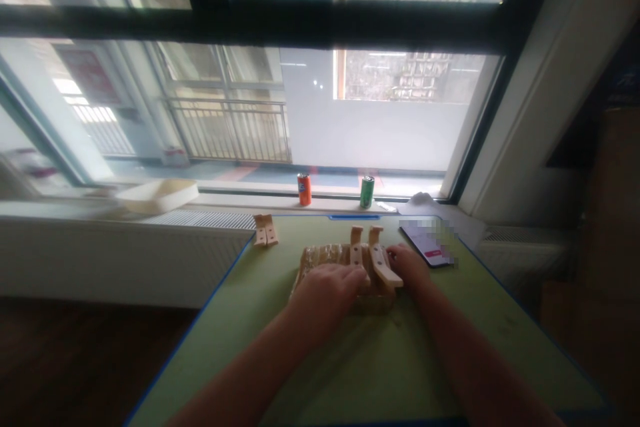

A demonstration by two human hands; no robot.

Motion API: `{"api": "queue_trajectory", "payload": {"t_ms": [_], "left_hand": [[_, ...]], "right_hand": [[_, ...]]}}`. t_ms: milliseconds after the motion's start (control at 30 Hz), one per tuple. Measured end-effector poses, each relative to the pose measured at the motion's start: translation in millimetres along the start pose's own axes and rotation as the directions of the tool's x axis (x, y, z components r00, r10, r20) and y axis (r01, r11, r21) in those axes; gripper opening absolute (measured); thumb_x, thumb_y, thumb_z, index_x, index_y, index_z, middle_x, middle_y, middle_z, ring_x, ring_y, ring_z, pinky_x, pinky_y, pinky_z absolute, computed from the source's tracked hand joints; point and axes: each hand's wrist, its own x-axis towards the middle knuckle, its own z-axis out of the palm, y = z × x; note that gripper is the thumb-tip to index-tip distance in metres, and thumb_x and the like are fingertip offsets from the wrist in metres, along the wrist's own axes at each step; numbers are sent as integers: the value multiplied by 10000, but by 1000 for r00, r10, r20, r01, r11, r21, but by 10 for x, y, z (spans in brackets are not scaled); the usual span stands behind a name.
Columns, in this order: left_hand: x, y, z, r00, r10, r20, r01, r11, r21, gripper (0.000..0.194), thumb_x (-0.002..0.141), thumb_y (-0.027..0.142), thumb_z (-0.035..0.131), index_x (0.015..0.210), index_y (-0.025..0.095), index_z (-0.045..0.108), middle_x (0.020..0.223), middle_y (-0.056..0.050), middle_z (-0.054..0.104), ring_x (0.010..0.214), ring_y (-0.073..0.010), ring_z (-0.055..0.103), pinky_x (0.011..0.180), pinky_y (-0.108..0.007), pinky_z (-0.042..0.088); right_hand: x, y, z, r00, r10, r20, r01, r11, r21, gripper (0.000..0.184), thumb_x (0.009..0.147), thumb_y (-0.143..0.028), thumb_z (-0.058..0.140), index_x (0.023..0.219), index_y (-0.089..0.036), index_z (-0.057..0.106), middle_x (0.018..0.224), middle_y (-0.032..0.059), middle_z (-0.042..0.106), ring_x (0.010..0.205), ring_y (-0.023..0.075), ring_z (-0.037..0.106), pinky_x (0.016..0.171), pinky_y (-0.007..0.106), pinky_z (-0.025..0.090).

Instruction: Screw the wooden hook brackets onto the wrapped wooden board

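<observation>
A bundle of pale wooden pieces wrapped in clear plastic lies on the green table. My left hand rests on top of it, fingers curled over its right part. My right hand grips the bundle's right end beside two curved wooden pieces with holes that stand up from it. Another pair of small wooden pieces lies apart at the table's far left corner.
A phone lies at the far right of the table. An orange can and a green can stand on the window sill. A white tray sits on the sill at left. The table's left edge drops to a dark floor.
</observation>
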Motion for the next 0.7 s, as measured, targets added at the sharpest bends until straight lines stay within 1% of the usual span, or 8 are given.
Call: {"api": "queue_trajectory", "payload": {"t_ms": [100,167,267,367,500,600,700], "left_hand": [[-3,8,-8,1000,6,-4,-6,1000,-7,209,856,208,438,1032,195,550,904,-50,655,850,-180,614,768,-335,475],[-4,13,-14,1000,-2,5,3,1000,-23,220,849,209,443,1044,204,546,940,-47,652,848,-178,612,762,-334,472],[0,-1,-24,999,-37,25,39,997,-72,277,810,201,494,1084,217,530,1015,-39,637,883,-181,600,781,-329,467],[14,-52,-26,997,-76,20,78,992,-101,322,780,223,540,1102,218,535,1058,-40,626,953,-203,577,845,-352,446],[47,-165,11,998,-53,19,55,990,-133,343,789,254,533,1131,233,543,1140,-39,599,1027,-218,549,912,-376,413],[64,-245,59,998,-36,54,45,984,-171,318,811,251,503,1124,236,560,1107,-38,620,1002,-205,567,903,-360,422],[71,-294,96,997,-44,66,55,983,-175,306,815,252,502,1112,243,571,1082,-31,634,987,-199,576,900,-354,424]], "right_hand": [[-6,4,-5,1000,-5,1,5,1000,-1,332,868,-408,373,922,-240,655,948,50,580,760,140,552,575,247,309],[-1,7,0,1000,-4,-1,4,1000,-3,334,871,-401,368,925,-234,652,952,53,580,759,139,553,574,247,309],[13,12,16,1000,0,-2,0,1000,-7,334,870,-396,366,909,-230,653,940,53,580,742,138,549,570,249,306],[20,19,24,1000,-1,1,1,1000,-9,334,865,-401,372,882,-224,655,922,52,581,722,135,542,567,250,304],[10,22,20,1000,-5,1,5,1000,-7,335,870,-393,368,903,-221,653,918,53,581,726,133,539,585,250,312],[2,17,14,1000,0,2,0,1000,-7,340,870,-398,368,899,-218,655,914,57,582,719,135,536,580,252,310],[4,12,13,1000,7,-2,-7,1000,-7,325,866,-387,377,894,-216,653,911,59,583,716,138,535,569,253,301]]}}
